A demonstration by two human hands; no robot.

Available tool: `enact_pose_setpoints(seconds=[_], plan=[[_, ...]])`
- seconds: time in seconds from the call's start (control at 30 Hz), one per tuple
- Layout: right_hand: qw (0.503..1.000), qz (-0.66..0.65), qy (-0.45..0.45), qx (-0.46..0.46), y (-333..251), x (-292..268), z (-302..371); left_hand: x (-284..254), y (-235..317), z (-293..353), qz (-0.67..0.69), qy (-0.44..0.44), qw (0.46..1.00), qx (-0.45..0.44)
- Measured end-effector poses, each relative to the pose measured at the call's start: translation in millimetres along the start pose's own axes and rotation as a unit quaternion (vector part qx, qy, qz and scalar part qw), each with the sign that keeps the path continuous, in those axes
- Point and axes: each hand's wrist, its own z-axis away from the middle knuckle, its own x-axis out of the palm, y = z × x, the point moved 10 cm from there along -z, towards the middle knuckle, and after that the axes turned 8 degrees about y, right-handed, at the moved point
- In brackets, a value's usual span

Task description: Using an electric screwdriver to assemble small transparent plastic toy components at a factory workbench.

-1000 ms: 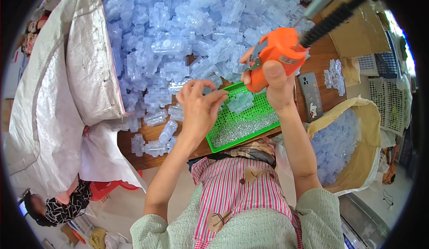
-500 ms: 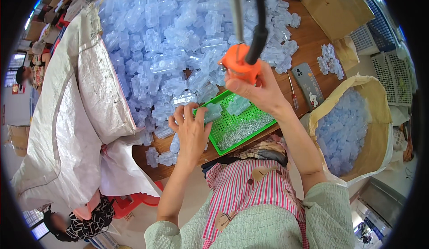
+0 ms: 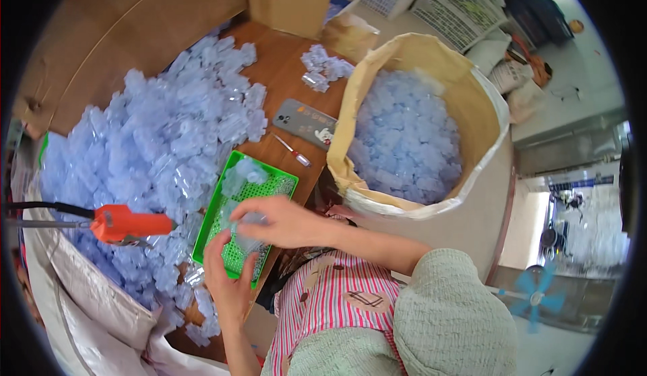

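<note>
Over the green perforated tray (image 3: 294, 182), my right hand (image 3: 280, 222) is closed on a clear plastic piece (image 3: 251, 240), slightly blurred. Just below it, my left hand (image 3: 226, 283) has its fingers and thumb apart, close to that piece. Another clear piece (image 3: 244, 176) lies at the tray's far end, and small metal parts show along the tray's right side. To the left, an orange electric screwdriver (image 3: 131, 224) hangs over the heap of clear bluish plastic pieces (image 3: 158, 133), out of both hands.
Right of the table stands a large sack (image 3: 495, 99) full of similar pieces. A grey phone (image 3: 304, 123) and a small hand screwdriver (image 3: 294, 151) lie on the wooden table (image 3: 276, 72), near a small group of pieces (image 3: 323, 69). A white sack (image 3: 87, 295) borders the left.
My right hand has let go of the electric screwdriver, which now hangs at the left, and holds a clear piece. My left hand has opened off its piece. The view has turned rightward.
</note>
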Motion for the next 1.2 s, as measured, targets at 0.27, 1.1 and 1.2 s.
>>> enact_pose_setpoints(seconds=[0.27,1.1,1.2], plan=[[0.683,0.505,0.523,0.075,-29,-268,137,-7,-62,-21,-0.084,0.062,0.992,-0.073],[0.972,-0.092,-0.059,-0.206,-108,63,-101,4,-103,59,0.306,0.093,0.892,-0.321],[0.972,-0.141,-0.053,-0.18,-105,69,-104,-5,-95,90,0.402,0.144,0.825,-0.371]])
